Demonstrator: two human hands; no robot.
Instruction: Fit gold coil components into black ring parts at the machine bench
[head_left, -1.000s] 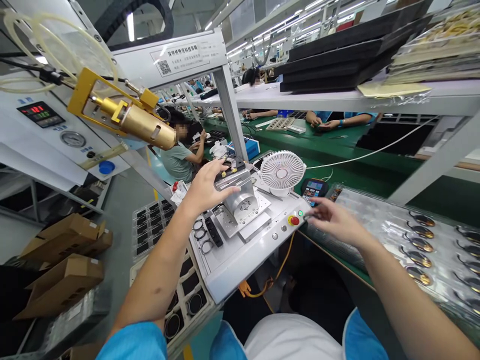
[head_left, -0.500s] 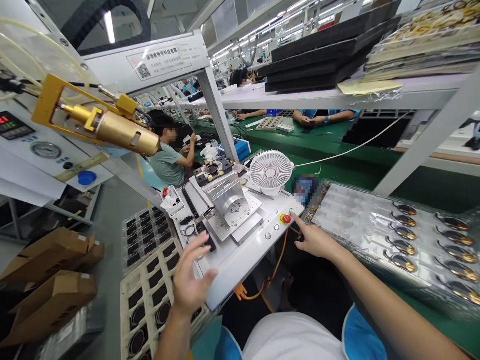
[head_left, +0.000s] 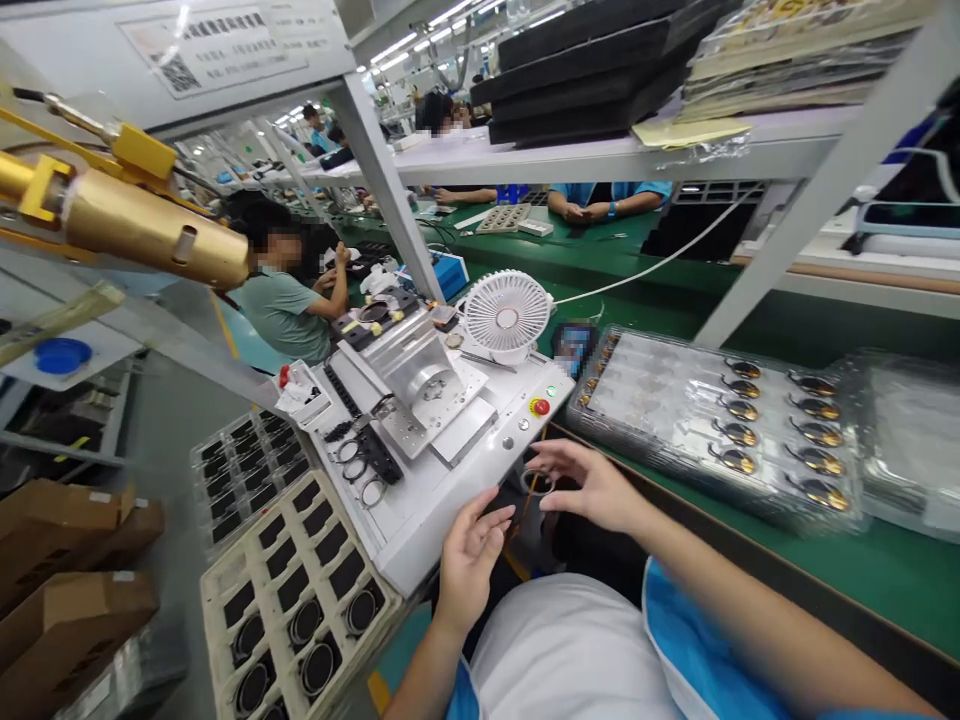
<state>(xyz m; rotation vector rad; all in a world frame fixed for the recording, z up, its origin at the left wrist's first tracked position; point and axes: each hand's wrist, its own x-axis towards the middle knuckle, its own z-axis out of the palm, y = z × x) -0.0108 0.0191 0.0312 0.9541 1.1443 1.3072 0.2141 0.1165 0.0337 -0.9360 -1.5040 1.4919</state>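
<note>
My right hand is in front of the machine's front edge. Its fingers and thumb pinch a thin round metal ring. To its left, my left hand has loosely bent fingers apart, with nothing visible in them. The two hands face each other, a small gap between them. Behind them stands the white machine base with a silver metal fixture, a red stop button and a green button. Several loose rings lie on the base's left side.
A beige tray of dark round parts stands at left. A clear tray of coiled parts lies at right. A white fan stands behind the fixture; a gold cylinder hangs upper left. A co-worker sits beyond.
My right hand has left the green button and come down toward my body. My left hand has moved right, from beside the fixture to near my right hand. The view has turned right.
</note>
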